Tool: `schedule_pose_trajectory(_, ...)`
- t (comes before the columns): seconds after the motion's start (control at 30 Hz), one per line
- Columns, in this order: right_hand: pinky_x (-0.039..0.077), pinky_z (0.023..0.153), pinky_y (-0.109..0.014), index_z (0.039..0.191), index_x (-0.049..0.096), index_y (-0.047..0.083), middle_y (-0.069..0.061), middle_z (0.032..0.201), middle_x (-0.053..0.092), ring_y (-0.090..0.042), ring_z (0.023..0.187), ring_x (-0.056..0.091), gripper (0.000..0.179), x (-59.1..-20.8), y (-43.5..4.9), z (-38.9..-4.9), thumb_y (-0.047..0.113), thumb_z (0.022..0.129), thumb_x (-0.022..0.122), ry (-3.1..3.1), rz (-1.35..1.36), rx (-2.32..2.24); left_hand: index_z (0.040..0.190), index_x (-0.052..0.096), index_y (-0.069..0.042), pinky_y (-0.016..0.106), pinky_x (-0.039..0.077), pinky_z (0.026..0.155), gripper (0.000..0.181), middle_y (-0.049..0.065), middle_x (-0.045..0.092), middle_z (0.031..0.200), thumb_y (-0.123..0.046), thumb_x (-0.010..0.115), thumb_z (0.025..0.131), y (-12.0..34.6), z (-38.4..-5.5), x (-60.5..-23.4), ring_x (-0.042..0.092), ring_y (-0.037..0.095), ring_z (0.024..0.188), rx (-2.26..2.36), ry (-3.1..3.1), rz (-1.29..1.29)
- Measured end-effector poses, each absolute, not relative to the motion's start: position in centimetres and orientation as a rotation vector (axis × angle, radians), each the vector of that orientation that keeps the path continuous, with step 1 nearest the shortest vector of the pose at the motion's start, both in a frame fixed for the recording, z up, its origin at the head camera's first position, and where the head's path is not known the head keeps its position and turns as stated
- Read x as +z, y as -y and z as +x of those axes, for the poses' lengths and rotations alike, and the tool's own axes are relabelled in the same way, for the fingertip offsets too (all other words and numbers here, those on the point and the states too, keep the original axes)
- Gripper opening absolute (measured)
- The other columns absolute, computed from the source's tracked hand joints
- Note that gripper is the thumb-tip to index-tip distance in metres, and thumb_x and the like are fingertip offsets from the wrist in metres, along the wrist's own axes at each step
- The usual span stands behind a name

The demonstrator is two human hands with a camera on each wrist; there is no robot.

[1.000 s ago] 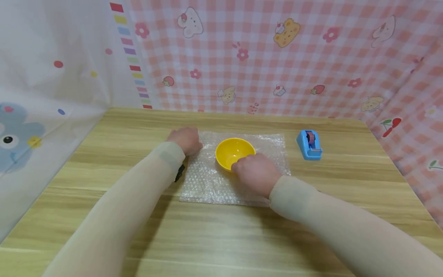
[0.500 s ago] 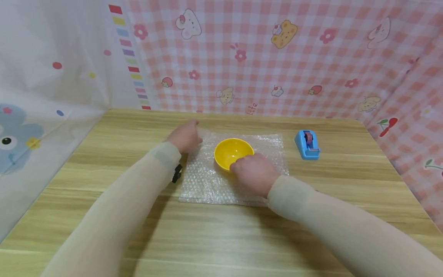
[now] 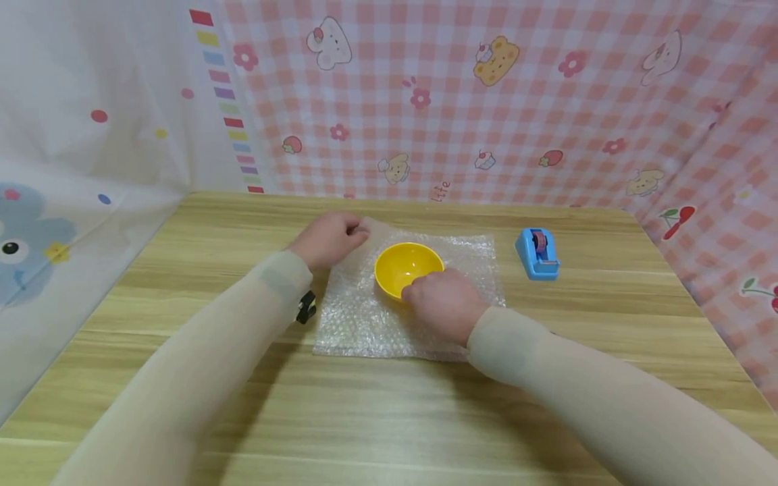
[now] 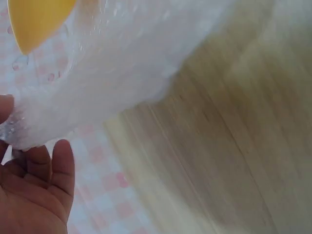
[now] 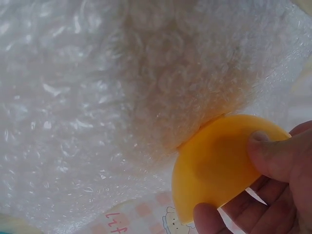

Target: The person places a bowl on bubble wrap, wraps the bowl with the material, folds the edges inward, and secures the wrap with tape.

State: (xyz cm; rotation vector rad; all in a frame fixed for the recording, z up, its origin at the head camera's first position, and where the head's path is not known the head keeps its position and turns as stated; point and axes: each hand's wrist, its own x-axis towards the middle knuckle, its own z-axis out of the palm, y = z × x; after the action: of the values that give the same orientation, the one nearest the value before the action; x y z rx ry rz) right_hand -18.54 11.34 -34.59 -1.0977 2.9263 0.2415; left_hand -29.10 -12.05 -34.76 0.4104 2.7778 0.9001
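Note:
A yellow bowl [image 3: 404,263] stands upright on a sheet of bubble wrap [image 3: 365,331] laid over the wooden table. My right hand [image 3: 446,304] grips the bowl's near right rim. In the right wrist view the thumb [image 5: 273,156] presses the bowl's outside [image 5: 214,165], other fingers at the rim. At the sheet's far left corner, my left hand [image 3: 331,237] pinches the bubble wrap. The left wrist view has that corner [image 4: 29,122] between thumb and fingers, with the sheet [image 4: 112,92] lifted off the table there.
A blue tape dispenser [image 3: 538,255] with a pink roll stands on the table [image 3: 377,418], right of the bubble wrap. Behind the table hangs a pink checked cloth [image 3: 365,88]; a pale curtain [image 3: 121,81] hangs at the left.
My left hand has moved slightly right at the far left corner, and the bubble wrap's corner has come up with it. The right hand still holds the bowl in place.

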Motion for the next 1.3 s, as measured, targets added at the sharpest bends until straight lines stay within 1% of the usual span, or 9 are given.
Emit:
schedule_pose_trajectory(0.07,0.058,0.073,-0.041,0.102,0.077,0.017,-0.003,0.088,0.077,-0.02,0.071,0.063,0.012,-34.6,-11.3,-18.5,0.008,0.1,0.069,-2.923,-1.092,0.241,0.118,0.076,-0.013,0.034,0.05,0.07,0.03,0.008,0.066,0.093,-0.037,0.06,0.108,11.7,-28.7,-34.5,0.054,0.023,0.078,0.938,-2.766,0.453)
schedule_pose_trajectory(0.13,0.059,0.073,-0.042,0.102,0.077,0.017,-0.002,0.088,0.076,-0.02,0.071,0.063,0.012,-34.6,-11.3,-18.6,0.009,0.101,0.068,-2.921,-1.093,0.246,0.125,0.076,-0.014,0.034,0.053,0.075,0.032,0.007,0.072,0.102,-0.035,0.062,0.107,11.3,-28.3,-34.3,0.059,0.023,0.084,0.966,-2.761,0.501)
schedule_pose_trajectory(0.23,0.06,0.074,-0.043,0.103,0.078,0.017,-0.002,0.088,0.076,-0.02,0.07,0.063,0.013,-34.7,-11.3,-18.6,0.009,0.101,0.068,-2.927,-1.101,0.251,0.126,0.077,-0.014,0.042,0.057,0.097,0.031,0.005,0.074,0.123,-0.034,0.064,0.106,10.6,-27.8,-34.1,0.066,0.024,0.108,0.98,-2.77,0.587)
schedule_pose_trajectory(0.3,0.061,0.075,-0.043,0.104,0.078,0.017,-0.003,0.088,0.077,-0.02,0.071,0.064,0.012,-34.7,-11.4,-18.5,0.009,0.101,0.069,-2.929,-1.106,0.257,0.124,0.078,-0.014,0.047,0.05,0.114,0.03,0.004,0.071,0.135,-0.033,0.064,0.106,10.1,-27.5,-34.1,0.063,0.026,0.128,0.971,-2.774,0.631)
schedule_pose_trajectory(0.37,0.062,0.076,-0.043,0.106,0.078,0.016,-0.003,0.09,0.077,-0.02,0.072,0.065,0.012,-34.7,-11.3,-18.5,0.01,0.101,0.069,-2.928,-1.107,0.261,0.123,0.079,-0.014,0.049,0.041,0.123,0.031,0.004,0.068,0.142,-0.034,0.064,0.106,9.7,-27.2,-34.1,0.056,0.028,0.14,0.953,-2.766,0.67)
schedule_pose_trajectory(0.57,0.063,0.08,-0.044,0.108,0.077,0.015,-0.003,0.094,0.078,-0.02,0.074,0.067,0.011,-34.5,-11.4,-18.5,0.011,0.1,0.072,-2.908,-1.104,0.269,0.126,0.078,-0.015,0.05,0.038,0.125,0.032,0.003,0.066,0.147,-0.035,0.062,0.106,8.8,-26.3,-34.0,0.053,0.029,0.145,0.883,-2.742,0.788)
schedule_pose_trajectory(1.0,0.064,0.077,-0.043,0.106,0.076,0.013,-0.003,0.09,0.077,-0.019,0.072,0.066,0.007,-34.7,-11.5,-18.7,0.014,0.1,0.072,-2.923,-1.121,0.262,0.121,0.08,-0.013,0.047,0.041,0.123,0.031,0.006,0.066,0.145,-0.033,0.061,0.108,7.6,-25.7,-34.6,0.059,0.028,0.138,0.698,-2.734,1.019)
schedule_pose_trajectory(1.2,0.063,0.072,-0.043,0.102,0.075,0.014,-0.003,0.087,0.076,-0.019,0.069,0.064,0.005,-34.9,-11.5,-18.7,0.013,0.101,0.07,-2.938,-1.134,0.27,0.117,0.081,-0.013,0.046,0.034,0.128,0.038,0.006,0.062,0.152,-0.036,0.052,0.111,7.4,-25.6,-34.9,0.05,0.027,0.149,0.67,-2.696,1.013)
schedule_pose_trajectory(1.3,0.062,0.072,-0.042,0.101,0.075,0.014,-0.003,0.086,0.076,-0.019,0.067,0.063,0.006,-35.0,-11.5,-18.7,0.014,0.102,0.07,-2.945,-1.126,0.271,0.121,0.079,-0.011,0.044,0.028,0.13,0.04,0.004,0.058,0.156,-0.031,0.046,0.112,7.3,-25.5,-35.1,0.041,0.025,0.156,0.673,-2.683,1.01)
